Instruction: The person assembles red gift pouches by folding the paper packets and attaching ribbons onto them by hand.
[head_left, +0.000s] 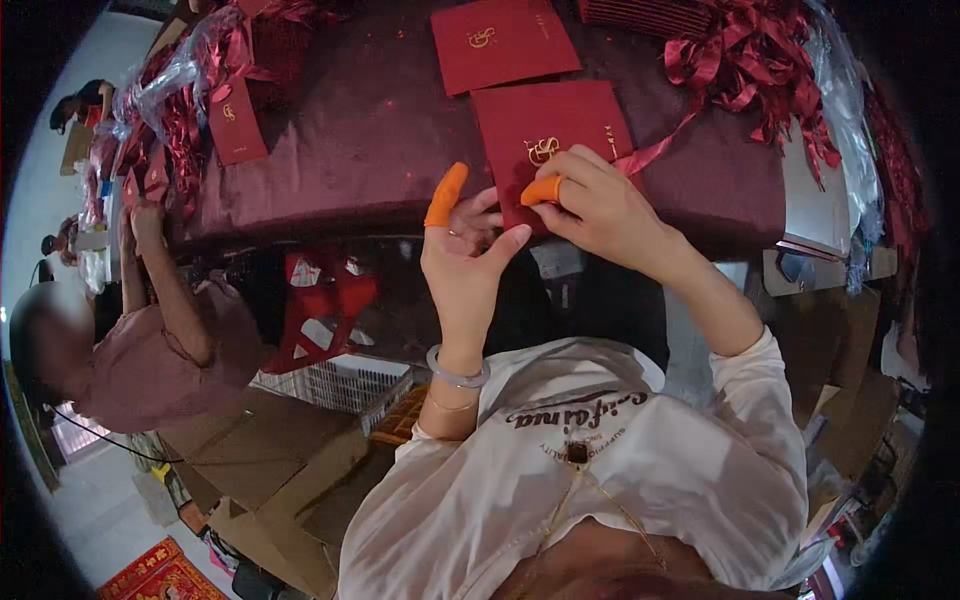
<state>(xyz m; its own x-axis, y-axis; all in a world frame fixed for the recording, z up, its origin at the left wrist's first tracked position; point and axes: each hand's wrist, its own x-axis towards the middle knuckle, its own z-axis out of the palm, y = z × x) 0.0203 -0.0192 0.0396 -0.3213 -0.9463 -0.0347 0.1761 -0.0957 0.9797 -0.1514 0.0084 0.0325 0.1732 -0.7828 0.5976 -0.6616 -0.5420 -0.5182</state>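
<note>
A red card or folder with gold lettering [590,115] lies at the front edge of the cloth-covered table. On its lower left corner is the thumb of my left hand [465,240], whose fingers are apart; an orange cot covers one fingertip. My right hand [600,210], also with an orange finger cot, is pinched over the card's lower part, and what lies between its fingertips is too small to make out. A red ribbon [660,148] runs from the card's right side. Behind lies a second red card [520,45].
Red ribbons [745,75] heap up at the back right beside clear plastic [845,130]. A small red bag [236,125] lies at the left. At the far left a co-worker [170,350] handles red items. Cardboard [270,450] and a white crate [350,385] stand below the table.
</note>
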